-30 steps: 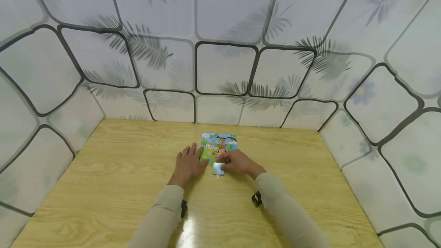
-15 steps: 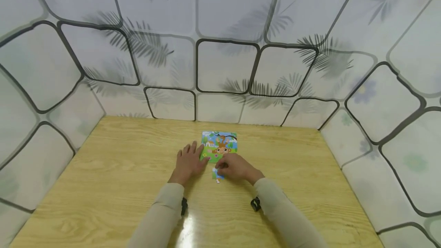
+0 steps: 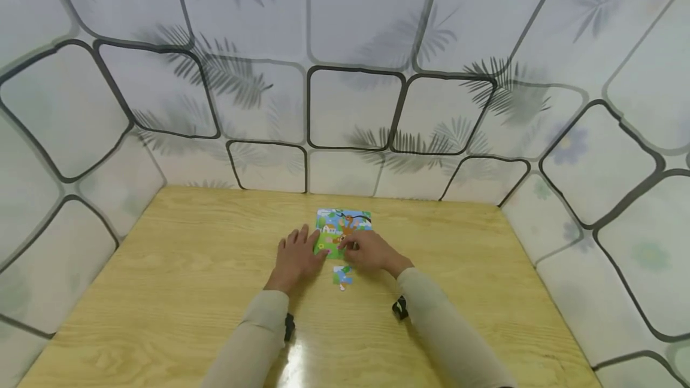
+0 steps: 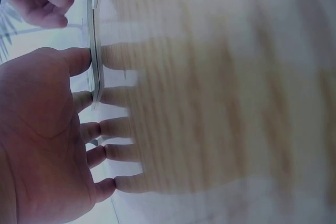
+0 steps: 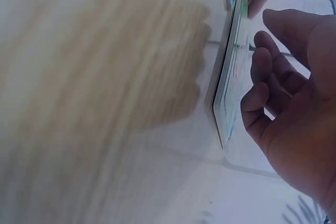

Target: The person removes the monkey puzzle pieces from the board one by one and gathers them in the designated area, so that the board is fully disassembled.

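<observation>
Loose puzzle piece (image 3: 342,275) lay alone on the table (image 3: 162,292), just short of the puzzle board (image 3: 345,225). Half a second before, the right hand (image 3: 371,252) had been on it; it had since let go and moved up onto the board's near edge, fingers loosely curled, holding nothing visible. So the piece was set aside, not fitted. Left hand (image 3: 295,256) stayed flat, fingers spread, bracing the board's left edge. The piece's long axis ran roughly near-far; the board lay flat and square to the table edge.
</observation>
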A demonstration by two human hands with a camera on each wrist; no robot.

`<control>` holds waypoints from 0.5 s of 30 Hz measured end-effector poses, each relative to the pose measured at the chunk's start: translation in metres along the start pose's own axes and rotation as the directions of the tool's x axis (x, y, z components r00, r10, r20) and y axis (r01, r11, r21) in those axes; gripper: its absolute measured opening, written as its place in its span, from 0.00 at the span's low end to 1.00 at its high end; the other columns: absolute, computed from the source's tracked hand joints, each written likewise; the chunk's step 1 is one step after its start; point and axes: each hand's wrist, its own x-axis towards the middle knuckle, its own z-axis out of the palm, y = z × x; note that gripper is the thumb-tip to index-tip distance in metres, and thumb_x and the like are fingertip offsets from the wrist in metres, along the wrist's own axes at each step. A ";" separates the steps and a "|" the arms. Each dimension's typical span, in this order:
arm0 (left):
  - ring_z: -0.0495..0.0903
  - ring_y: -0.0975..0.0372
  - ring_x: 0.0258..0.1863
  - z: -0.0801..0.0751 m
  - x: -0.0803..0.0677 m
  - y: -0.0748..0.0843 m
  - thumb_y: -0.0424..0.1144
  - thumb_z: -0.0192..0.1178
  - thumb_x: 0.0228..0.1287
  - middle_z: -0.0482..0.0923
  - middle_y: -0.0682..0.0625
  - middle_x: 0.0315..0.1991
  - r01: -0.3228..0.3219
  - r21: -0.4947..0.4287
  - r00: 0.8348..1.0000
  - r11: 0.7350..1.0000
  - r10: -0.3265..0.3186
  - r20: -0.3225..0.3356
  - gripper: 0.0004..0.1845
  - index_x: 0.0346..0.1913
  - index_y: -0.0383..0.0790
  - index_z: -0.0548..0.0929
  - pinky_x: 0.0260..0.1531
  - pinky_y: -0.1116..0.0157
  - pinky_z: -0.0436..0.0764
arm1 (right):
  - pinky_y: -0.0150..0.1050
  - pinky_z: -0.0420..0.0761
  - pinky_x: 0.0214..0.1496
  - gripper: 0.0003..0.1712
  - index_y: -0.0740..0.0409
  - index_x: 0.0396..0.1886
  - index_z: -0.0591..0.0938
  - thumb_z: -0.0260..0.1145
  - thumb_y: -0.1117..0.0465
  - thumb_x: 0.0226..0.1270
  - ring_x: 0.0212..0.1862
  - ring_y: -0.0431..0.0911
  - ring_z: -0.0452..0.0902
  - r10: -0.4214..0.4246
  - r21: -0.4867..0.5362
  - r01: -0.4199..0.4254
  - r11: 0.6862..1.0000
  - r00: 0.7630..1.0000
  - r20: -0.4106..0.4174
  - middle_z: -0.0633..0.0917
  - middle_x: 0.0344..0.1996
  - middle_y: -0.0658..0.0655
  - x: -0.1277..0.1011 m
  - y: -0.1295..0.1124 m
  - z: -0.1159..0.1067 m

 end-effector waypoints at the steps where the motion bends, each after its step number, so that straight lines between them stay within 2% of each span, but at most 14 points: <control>1: 0.50 0.42 0.75 0.001 0.000 0.000 0.60 0.45 0.72 0.49 0.40 0.77 0.000 0.000 1.000 1.000 0.000 0.000 0.35 0.75 0.47 0.59 0.71 0.38 0.51 | 0.33 0.79 0.40 0.10 0.50 0.44 0.86 0.63 0.62 0.66 0.36 0.38 0.77 -0.006 -0.005 0.006 1.000 1.000 -0.008 0.84 0.34 0.46 0.002 0.003 -0.001; 4: 0.50 0.42 0.75 0.002 0.001 0.001 0.60 0.45 0.72 0.49 0.40 0.77 0.001 0.003 1.000 1.000 -0.001 -0.001 0.35 0.75 0.47 0.59 0.72 0.39 0.51 | 0.36 0.79 0.41 0.10 0.50 0.45 0.85 0.63 0.62 0.67 0.38 0.40 0.77 -0.004 -0.038 0.002 0.999 0.999 -0.047 0.83 0.36 0.49 0.009 0.010 -0.002; 8: 0.50 0.43 0.76 0.002 0.002 0.001 0.60 0.44 0.72 0.48 0.41 0.78 0.005 0.010 1.000 1.000 -0.005 0.011 0.35 0.75 0.48 0.58 0.72 0.39 0.51 | 0.39 0.79 0.44 0.12 0.50 0.49 0.83 0.61 0.61 0.68 0.42 0.42 0.76 0.042 -0.064 -0.048 0.997 0.995 -0.087 0.81 0.41 0.51 0.018 0.020 -0.002; 11: 0.49 0.43 0.76 0.002 0.002 0.001 0.61 0.43 0.72 0.48 0.42 0.78 0.013 0.016 1.000 1.000 -0.013 0.021 0.35 0.76 0.49 0.58 0.72 0.40 0.50 | 0.40 0.80 0.48 0.15 0.51 0.54 0.81 0.61 0.60 0.69 0.45 0.44 0.77 0.071 -0.055 -0.077 0.996 0.993 -0.091 0.78 0.45 0.53 0.024 0.023 -0.003; 15: 0.49 0.44 0.76 0.002 0.002 0.001 0.61 0.43 0.73 0.48 0.42 0.78 0.018 0.018 1.000 1.000 -0.018 0.022 0.35 0.76 0.49 0.57 0.72 0.40 0.50 | 0.41 0.80 0.47 0.18 0.52 0.58 0.79 0.61 0.58 0.70 0.45 0.45 0.76 0.074 -0.045 -0.079 0.996 0.993 -0.095 0.75 0.47 0.55 0.032 0.023 -0.006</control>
